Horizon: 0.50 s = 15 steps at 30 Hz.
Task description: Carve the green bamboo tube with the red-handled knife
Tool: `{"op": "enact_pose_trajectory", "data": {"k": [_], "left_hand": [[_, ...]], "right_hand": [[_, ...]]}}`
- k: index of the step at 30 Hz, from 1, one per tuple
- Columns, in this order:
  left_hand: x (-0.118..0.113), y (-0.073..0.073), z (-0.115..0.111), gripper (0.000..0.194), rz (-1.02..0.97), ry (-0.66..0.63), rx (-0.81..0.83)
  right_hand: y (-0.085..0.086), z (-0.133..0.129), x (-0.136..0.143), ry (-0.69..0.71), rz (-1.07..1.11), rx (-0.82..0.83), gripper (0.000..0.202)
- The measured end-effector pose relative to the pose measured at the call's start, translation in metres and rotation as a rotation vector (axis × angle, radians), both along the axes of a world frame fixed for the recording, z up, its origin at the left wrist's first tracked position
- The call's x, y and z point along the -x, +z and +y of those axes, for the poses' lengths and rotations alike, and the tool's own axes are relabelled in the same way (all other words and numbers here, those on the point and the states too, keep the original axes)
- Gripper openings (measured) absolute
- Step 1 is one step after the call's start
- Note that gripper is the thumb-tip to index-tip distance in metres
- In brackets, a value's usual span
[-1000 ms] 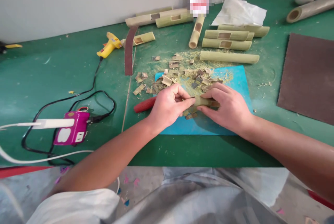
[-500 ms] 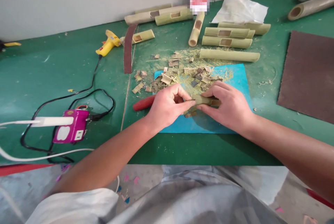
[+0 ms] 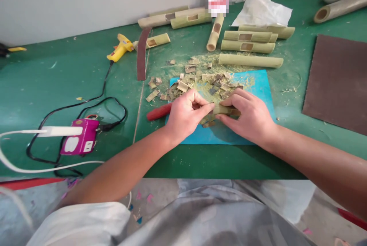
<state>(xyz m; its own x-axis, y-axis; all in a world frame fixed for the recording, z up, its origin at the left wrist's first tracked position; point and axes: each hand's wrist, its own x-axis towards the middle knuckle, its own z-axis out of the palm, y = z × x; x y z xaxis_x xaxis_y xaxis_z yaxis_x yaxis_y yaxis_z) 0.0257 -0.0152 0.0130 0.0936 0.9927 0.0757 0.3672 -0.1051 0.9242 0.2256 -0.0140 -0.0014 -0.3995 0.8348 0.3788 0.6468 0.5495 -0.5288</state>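
A short piece of bamboo tube point(image 3: 220, 109) with a cut-out opening is gripped by my right hand point(image 3: 250, 113), thumb on the near side and fingers on the far side. Its left end meets the fingertips of my left hand point(image 3: 187, 114), which pinch a small dark piece of sandpaper point(image 3: 211, 111) against it; most of that piece is hidden by the fingers. Under both hands lies a blue sheet point(image 3: 223, 139) strewn with curled sandpaper scraps point(image 3: 183, 85) and yellowish dust. A red handle point(image 3: 158, 112) pokes out left of my left hand, its other end covered.
More bamboo tubes point(image 3: 250, 60) lie at the back, some under white paper point(image 3: 262, 12). A sandpaper strip point(image 3: 141, 55) rests beside a yellow glue gun point(image 3: 121, 49). Its cord runs near a purple power socket point(image 3: 78, 137). A brown sandpaper sheet point(image 3: 338, 81) lies right.
My left fingertips have shifted slightly at the tube's left end, and more of the dark piece shows beneath them. My right hand keeps its grip. The whole view has moved a little.
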Motion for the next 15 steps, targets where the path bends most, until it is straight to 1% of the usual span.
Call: {"op": "enact_pose_trajectory", "data": {"k": [2,5,7,9,12,13,15], "left_hand": [[-0.0004,-0.0001,0.0,0.022,-0.02,-0.003,0.021],[0.0016,-0.0007,-0.0022,0.023,-0.042,-0.09,0.085],[0.0022,-0.0019,-0.0036,0.024,-0.024,-0.107,0.071],[0.0007,-0.003,-0.0034,0.024,0.001,-0.075,0.023],[-0.0029,-0.0028,-0.0014,0.023,-0.011,0.009,-0.031],[-0.0034,-0.0021,-0.0011,0.023,-0.021,0.02,-0.027],[-0.0028,-0.0008,-0.0021,0.021,-0.043,-0.007,0.006]], "right_hand": [[0.0,-0.0004,0.0,0.01,-0.001,0.007,0.012],[0.0007,0.0002,-0.0016,-0.006,0.024,0.035,0.013],[0.0016,0.0008,-0.0028,-0.019,0.03,0.041,0.013],[0.0023,0.0009,-0.0032,-0.025,0.031,0.036,0.012],[0.0029,0.0,-0.0019,-0.015,0.04,0.021,0.011],[0.0029,-0.0003,-0.0013,-0.008,0.038,0.022,0.012],[0.0027,-0.0008,-0.0006,0.002,0.034,0.034,0.013]]}}
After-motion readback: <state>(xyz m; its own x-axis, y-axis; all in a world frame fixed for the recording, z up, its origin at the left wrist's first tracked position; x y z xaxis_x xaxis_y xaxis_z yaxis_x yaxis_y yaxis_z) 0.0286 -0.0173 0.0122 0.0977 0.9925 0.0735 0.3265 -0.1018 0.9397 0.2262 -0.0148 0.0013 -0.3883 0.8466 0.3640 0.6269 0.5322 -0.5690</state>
